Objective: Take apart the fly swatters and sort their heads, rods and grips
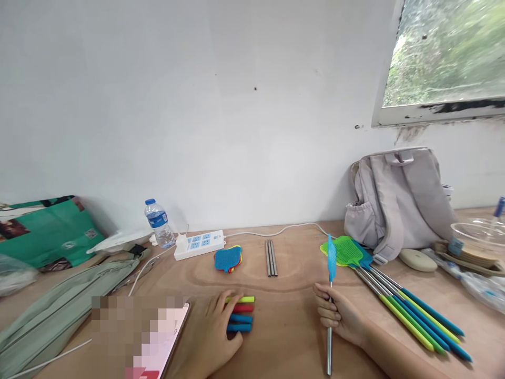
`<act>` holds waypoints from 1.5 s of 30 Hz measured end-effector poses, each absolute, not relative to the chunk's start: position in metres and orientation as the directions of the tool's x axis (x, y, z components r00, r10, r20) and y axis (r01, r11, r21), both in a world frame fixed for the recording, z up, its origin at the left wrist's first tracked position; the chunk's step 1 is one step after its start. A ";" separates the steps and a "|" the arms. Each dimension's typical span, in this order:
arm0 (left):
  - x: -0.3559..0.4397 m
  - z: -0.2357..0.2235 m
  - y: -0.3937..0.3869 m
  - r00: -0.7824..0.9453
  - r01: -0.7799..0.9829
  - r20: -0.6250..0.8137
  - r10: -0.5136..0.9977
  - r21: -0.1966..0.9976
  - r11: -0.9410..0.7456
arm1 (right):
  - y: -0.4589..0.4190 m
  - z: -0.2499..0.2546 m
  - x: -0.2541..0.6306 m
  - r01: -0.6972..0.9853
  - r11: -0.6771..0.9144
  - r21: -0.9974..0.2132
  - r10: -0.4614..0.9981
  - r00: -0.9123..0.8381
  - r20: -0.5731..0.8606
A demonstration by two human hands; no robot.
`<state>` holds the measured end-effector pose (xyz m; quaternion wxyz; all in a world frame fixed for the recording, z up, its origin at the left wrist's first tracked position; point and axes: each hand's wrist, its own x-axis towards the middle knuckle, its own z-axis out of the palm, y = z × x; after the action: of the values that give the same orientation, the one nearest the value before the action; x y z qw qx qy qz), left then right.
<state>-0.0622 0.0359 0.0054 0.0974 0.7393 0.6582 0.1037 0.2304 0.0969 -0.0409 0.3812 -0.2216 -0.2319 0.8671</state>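
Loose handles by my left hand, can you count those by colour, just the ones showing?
Yellow-green handle: 1
Red handle: 1
Blue handles: 2
Total showing: 4

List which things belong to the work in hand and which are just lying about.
Likely belonging:
blue swatter head with silver metal rod, in right hand
yellow, red, blue tubes at left hand
loose metal rods
stacked coloured mesh heads
green and blue mesh swatters

Likely lying about:
grey fabric backpack
white power strip
clear water bottle
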 end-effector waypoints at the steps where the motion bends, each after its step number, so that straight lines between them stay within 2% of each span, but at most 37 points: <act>1: -0.064 0.003 0.036 0.113 0.947 0.019 0.993 0.300 -0.113 | 0.098 -0.042 0.230 -0.538 -0.615 -0.576 0.754 -0.616 -0.230; 9: -0.071 -0.011 0.037 0.134 0.902 0.073 0.988 0.403 -0.152 | 0.099 -0.048 0.226 -0.449 -0.608 -0.655 0.750 -0.596 -0.287; 15: -0.070 -0.007 0.035 0.129 0.903 0.058 0.990 0.406 -0.141 | 0.101 -0.051 0.224 -0.507 -0.446 -0.737 0.880 -0.400 -0.257; 19: -0.068 -0.004 0.034 0.137 0.902 0.041 0.990 0.408 -0.142 | 0.103 -0.051 0.225 -0.512 -0.417 -0.751 0.896 -0.371 -0.245; 35: -0.071 -0.006 0.033 0.164 0.913 0.027 0.986 0.374 -0.163 | 0.096 -0.042 0.219 -0.468 -0.350 -0.811 0.921 -0.330 -0.207; 45: -0.064 0.008 0.030 0.159 0.927 0.023 0.987 0.340 -0.157 | 0.097 -0.043 0.222 -0.409 -0.350 -0.843 0.901 -0.393 -0.184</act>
<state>-0.0643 0.0304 0.0084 0.1242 0.7510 0.6373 0.1205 0.2218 0.0969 -0.0426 0.4368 -0.3360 -0.3661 0.7499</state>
